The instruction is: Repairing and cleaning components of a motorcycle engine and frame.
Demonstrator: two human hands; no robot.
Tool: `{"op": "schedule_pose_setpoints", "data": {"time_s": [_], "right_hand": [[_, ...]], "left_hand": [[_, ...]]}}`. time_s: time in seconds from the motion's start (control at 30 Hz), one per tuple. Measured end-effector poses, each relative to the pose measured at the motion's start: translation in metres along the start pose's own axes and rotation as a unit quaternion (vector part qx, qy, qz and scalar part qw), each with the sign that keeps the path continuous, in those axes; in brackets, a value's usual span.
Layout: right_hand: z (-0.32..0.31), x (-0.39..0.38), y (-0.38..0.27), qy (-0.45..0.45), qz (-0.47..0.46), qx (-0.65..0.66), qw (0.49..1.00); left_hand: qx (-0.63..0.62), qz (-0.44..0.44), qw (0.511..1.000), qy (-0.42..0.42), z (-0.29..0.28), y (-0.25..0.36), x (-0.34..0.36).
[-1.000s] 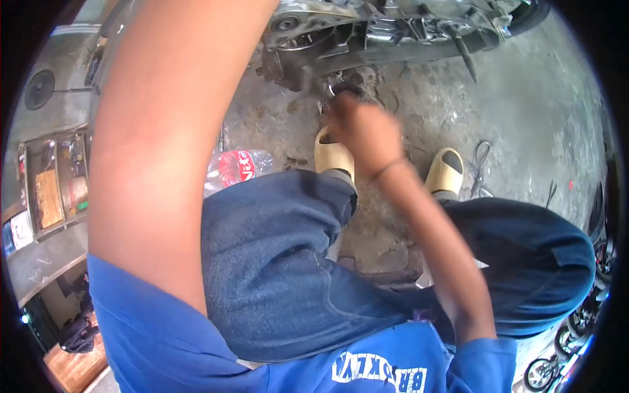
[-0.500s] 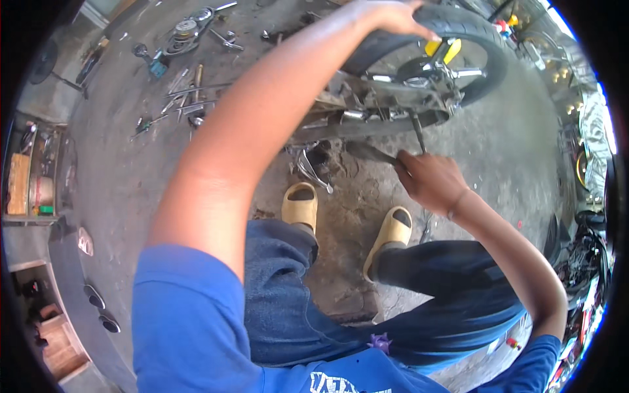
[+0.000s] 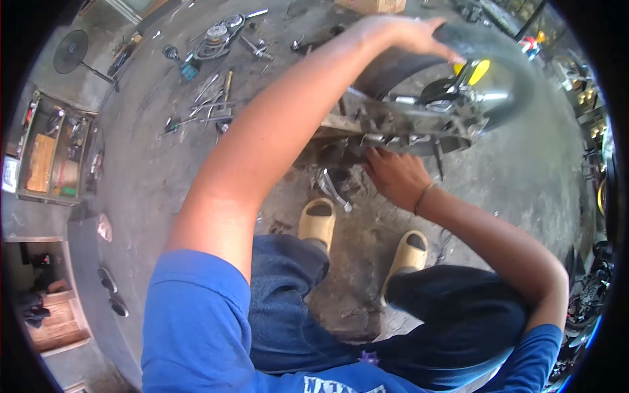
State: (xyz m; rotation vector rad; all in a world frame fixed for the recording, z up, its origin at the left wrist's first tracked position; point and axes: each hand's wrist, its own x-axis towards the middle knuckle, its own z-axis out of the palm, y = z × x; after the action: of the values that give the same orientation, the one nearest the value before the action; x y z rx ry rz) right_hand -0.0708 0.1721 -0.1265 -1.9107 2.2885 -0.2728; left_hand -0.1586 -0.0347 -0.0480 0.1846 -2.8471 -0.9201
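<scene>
A motorcycle rear wheel (image 3: 521, 92) with a black tyre stands beyond my feet, partly blurred. My left hand (image 3: 422, 38) reaches over it with thumb and fingers spread, at the top of the tyre. Below the wheel runs a dirty metal swingarm (image 3: 386, 123) with small parts along it. My right hand (image 3: 398, 178) is closed on a dark flat object (image 3: 342, 155), held against the near underside of the swingarm. Its far end blends into shadow, so I cannot make out its kind. A yellow part (image 3: 480, 71) shows near the hub.
Wrenches and other hand tools (image 3: 213, 105) lie on the floor at left, near a teal power tool (image 3: 189, 69) and a round metal engine part (image 3: 219, 36). A curved metal piece (image 3: 335, 188) lies before my sandals (image 3: 318, 221). Shelves (image 3: 56, 150) stand far left.
My right hand has moved left and in toward the swingarm, taking the dark flat object with it. My left hand stays at the tyre. The whole view has shifted slightly.
</scene>
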Motion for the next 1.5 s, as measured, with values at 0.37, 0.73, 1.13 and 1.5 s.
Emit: {"op": "schedule_pose_setpoints", "data": {"time_s": [0.37, 0.73, 1.13, 1.5], "right_hand": [[0.009, -0.021, 0.015, -0.128, 0.148, 0.285, 0.938], [0.027, -0.020, -0.073, -0.013, 0.171, 0.119, 0.978], [0.050, -0.068, -0.096, 0.054, 0.340, 0.186, 0.920], [0.063, -0.016, -0.100, 0.043, 0.287, 0.097, 0.952]], "left_hand": [[-0.115, 0.125, 0.984, -0.055, 0.009, -0.012, 0.051], [0.036, 0.038, 0.998, -0.027, 0.011, -0.010, 0.071], [0.081, 0.058, 0.995, 0.003, -0.019, 0.015, 0.036], [0.118, 0.048, 0.992, 0.005, -0.006, 0.004, 0.036]]}}
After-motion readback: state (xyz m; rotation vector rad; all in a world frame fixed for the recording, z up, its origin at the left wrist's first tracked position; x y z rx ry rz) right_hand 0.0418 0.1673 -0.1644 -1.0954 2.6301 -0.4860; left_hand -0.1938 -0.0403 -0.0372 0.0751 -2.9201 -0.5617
